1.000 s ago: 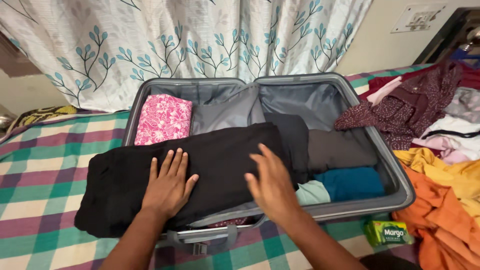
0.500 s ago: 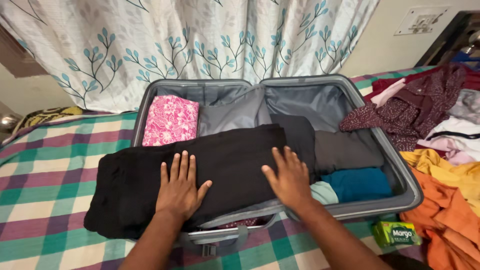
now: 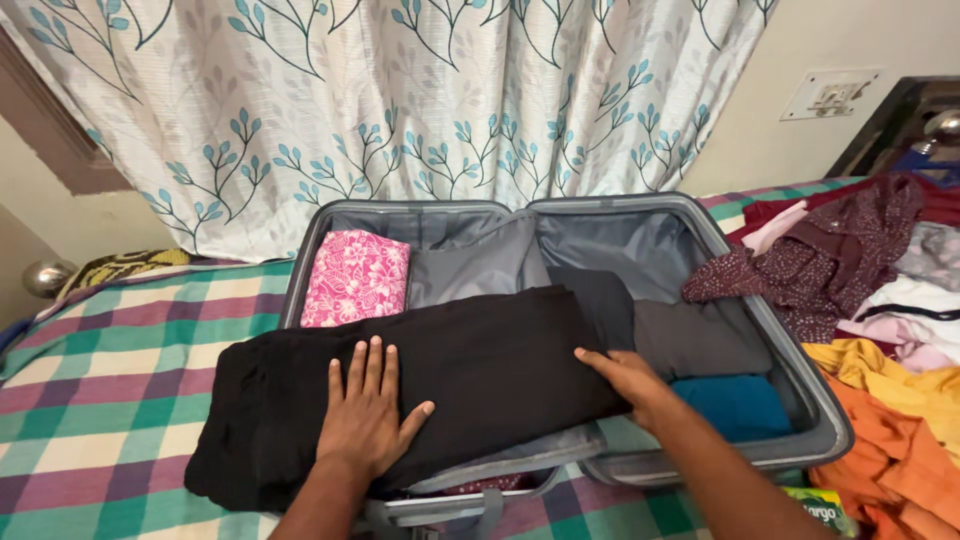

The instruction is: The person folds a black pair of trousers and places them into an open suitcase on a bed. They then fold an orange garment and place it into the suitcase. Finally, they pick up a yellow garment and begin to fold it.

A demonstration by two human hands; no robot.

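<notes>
A large black folded garment (image 3: 470,370) lies across the open grey suitcase (image 3: 820,400) and hangs over its left rim onto the bed. My left hand (image 3: 368,415) rests flat on it, fingers spread. At the garment's right edge, my right hand (image 3: 628,378) lies with its fingers on the cloth, beside a dark grey folded piece (image 3: 700,338) and a teal one (image 3: 738,403). A pink floral folded cloth (image 3: 356,278) sits in the suitcase's far left corner.
The suitcase lies on a bed with a checked green, purple and cream sheet (image 3: 100,390). A heap of loose clothes, maroon (image 3: 810,260), yellow and orange (image 3: 900,440), is piled to the right. A small green box (image 3: 820,508) sits by the near right corner. A leaf-print curtain (image 3: 400,100) hangs behind.
My right hand has slid rightwards across the black garment to its right edge. My left hand stays flat in place. The view has tilted up a little.
</notes>
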